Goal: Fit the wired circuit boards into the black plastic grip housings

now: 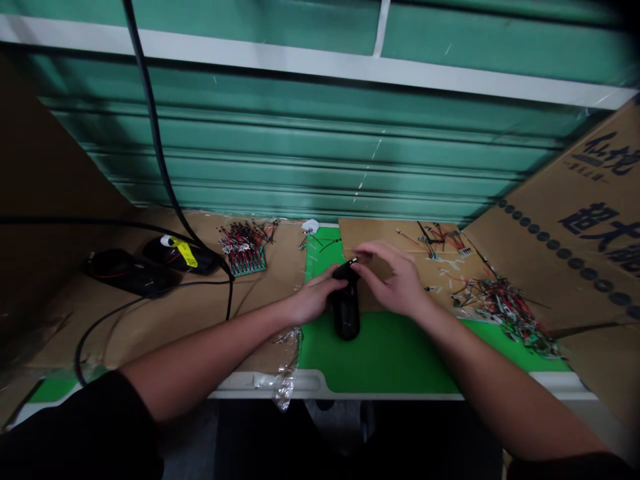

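Observation:
A black handheld device with a rounded body [347, 317] is tilted over the green mat, its narrower top end toward the back. My left hand [314, 297] grips its upper part from the left, thumb across the front. At that same top end, the fingers of my right hand [395, 277] are pinched together beside a small pale spot. What they pinch is too small to make out. Left of the hands lies a green circuit board panel [249, 261] with many red and black wires. A tangled pile of wired small boards [515, 313] is on the right.
Cardboard sheets [273, 293] cover much of the green table [390, 360]. Black objects [130, 272], one with a yellow tag [185, 253], lie at left under a hanging black cable [155, 133]. More wired parts [440, 240] lie at back right. A cardboard wall [565, 267] borders the right; clear plastic [285, 373] hangs over the front edge.

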Available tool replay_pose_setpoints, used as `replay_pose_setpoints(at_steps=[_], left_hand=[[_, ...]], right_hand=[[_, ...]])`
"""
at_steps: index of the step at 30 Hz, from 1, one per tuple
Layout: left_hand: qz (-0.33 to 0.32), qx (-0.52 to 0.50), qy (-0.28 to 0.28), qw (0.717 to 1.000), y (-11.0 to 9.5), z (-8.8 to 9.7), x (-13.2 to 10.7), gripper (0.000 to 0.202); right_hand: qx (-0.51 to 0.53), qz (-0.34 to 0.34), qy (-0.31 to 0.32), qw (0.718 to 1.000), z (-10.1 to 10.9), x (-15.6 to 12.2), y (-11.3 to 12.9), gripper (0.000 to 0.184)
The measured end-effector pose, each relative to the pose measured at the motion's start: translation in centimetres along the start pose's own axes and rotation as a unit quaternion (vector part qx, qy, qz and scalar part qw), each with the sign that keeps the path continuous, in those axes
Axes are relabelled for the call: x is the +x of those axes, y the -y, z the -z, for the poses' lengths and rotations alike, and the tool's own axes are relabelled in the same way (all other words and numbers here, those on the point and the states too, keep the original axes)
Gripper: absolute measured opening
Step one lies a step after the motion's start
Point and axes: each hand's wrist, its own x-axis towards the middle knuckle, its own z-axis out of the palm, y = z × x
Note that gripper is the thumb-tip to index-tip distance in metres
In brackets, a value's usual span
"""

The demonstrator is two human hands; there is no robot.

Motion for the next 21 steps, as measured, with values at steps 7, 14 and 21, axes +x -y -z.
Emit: replay_pose_setpoints(at_steps=[7,14,21], left_hand=[[0.031,-0.035,-0.037,0.998,0.3,-0.1,0.3,0.052],[-0.043,0.015,-0.029,0.999,1.0,-0.1,0.6,0.044],[-0.108,0.066,-0.017,0.992,1.5,0.4,1.0,0.048]], right_hand=[[-0.089,0.126,0.068,0.986,1.2,0.3,-0.9,0.017],[-0.202,0.132,0.159,0.957,1.9,0.3,-1.3,0.017],[-0.212,0.096,0.223,0.947,2.1,0.8,0.9,0.024]])
